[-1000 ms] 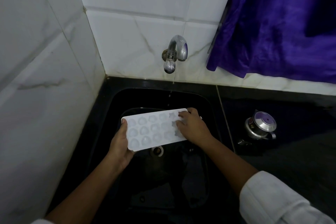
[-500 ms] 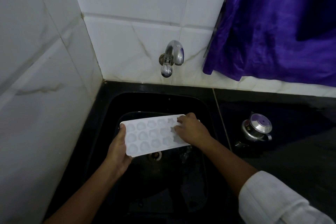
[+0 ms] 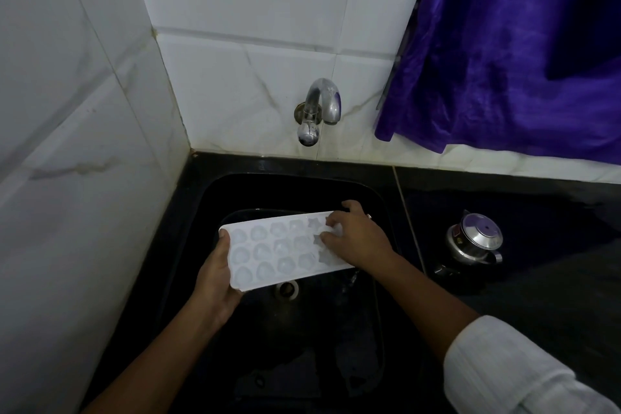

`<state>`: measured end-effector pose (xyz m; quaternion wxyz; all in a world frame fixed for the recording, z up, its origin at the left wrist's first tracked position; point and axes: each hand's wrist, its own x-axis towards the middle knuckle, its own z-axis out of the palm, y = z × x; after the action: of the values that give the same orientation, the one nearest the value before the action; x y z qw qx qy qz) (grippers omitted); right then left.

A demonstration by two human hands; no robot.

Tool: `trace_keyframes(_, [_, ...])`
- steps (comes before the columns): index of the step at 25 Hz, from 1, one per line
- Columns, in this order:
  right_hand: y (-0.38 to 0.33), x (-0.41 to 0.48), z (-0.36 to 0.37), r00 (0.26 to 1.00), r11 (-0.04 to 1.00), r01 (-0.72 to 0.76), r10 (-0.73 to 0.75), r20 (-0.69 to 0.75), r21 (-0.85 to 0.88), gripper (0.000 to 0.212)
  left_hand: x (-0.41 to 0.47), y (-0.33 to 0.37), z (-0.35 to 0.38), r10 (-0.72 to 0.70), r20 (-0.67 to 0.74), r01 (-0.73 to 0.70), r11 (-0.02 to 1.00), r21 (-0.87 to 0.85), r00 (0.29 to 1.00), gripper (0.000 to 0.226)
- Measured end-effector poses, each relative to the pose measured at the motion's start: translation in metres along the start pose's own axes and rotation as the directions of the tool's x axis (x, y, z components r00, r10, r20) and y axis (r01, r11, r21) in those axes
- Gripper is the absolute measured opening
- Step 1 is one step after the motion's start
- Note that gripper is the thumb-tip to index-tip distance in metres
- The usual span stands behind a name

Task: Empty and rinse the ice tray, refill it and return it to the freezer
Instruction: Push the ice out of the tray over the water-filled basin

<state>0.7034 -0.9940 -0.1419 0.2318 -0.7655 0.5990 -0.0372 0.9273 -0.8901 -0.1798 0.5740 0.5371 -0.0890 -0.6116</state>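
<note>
A white ice tray (image 3: pixel 275 249) with rounded cells hangs over the black sink (image 3: pixel 379 198), tilted down to the right. My left hand (image 3: pixel 215 274) grips its left end, thumb on top. My right hand (image 3: pixel 356 233) lies on the tray's right end, fingers curled over the cells there and over the far edge. A thin trickle of water (image 3: pixel 353 279) falls from the tray's lower right corner. The chrome tap (image 3: pixel 319 107) sticks out of the tiled wall above; I see no water coming from it.
A steel lidded pot (image 3: pixel 475 240) stands on the black counter (image 3: pixel 537 279) right of the sink. A purple curtain (image 3: pixel 504 44) hangs at the upper right. White tiled walls close in the left side and the back. The drain (image 3: pixel 287 289) shows below the tray.
The thin stream from the tap seen a second ago has stopped. The tray has dropped slightly and tilted to the right, and water now runs off its right corner.
</note>
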Motion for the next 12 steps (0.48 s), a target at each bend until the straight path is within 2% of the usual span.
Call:
trace_keyframes(3, [0.001,-0.001,-0.001,0.999,0.998,0.026,-0.024,0.027,-0.057,0.044,0.0,-0.002,0.0,-0.001,-0.003,0.001,1.0,0.015,1.0,0.058])
trace_keyframes(8, [0.006,-0.007,0.003,0.988,0.984,0.066,-0.041,-0.149,0.168,0.038,-0.001,-0.002,-0.001,-0.001,0.004,0.001,1.0,-0.001,1.0,0.058])
trace_keyframes(10, [0.005,-0.01,0.005,0.972,0.976,0.095,-0.048,-0.231,0.195,0.031,-0.002,-0.003,-0.001,0.0,0.001,0.0,1.0,-0.008,1.0,0.059])
trace_keyframes(12, [0.004,-0.01,0.005,0.965,0.981,0.111,-0.069,-0.254,0.157,0.027,-0.003,-0.005,-0.001,0.0,-0.004,0.0,1.0,-0.011,1.0,0.06])
